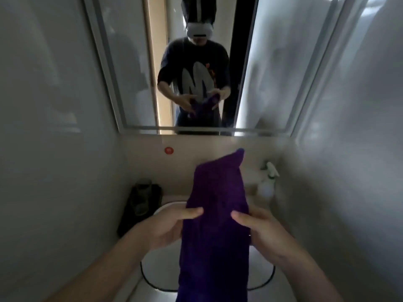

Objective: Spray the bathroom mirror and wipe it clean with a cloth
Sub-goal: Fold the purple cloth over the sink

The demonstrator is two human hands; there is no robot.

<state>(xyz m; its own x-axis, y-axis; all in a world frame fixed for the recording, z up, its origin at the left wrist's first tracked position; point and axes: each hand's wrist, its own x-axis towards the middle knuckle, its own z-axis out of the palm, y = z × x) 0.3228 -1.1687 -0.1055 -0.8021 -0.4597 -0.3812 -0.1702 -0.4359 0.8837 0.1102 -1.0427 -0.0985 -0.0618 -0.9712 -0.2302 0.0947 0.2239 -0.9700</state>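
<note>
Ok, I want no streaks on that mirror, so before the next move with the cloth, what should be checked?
1. Cloth in hand: ok, left hand and right hand each grip an edge.
2. Cloth folded to a pad: not ok, it hangs long over the sink.
3. Spray bottle within reach: ok, upright in the right corner of the counter.
4. Mirror already sprayed: cannot tell, no droplets show in this dim view.
5. Path to mirror free: ok, nothing stands between cloth and glass.
6. Dark bag clear of spray: cannot tell, it stands left of the sink below the mirror.
</note>
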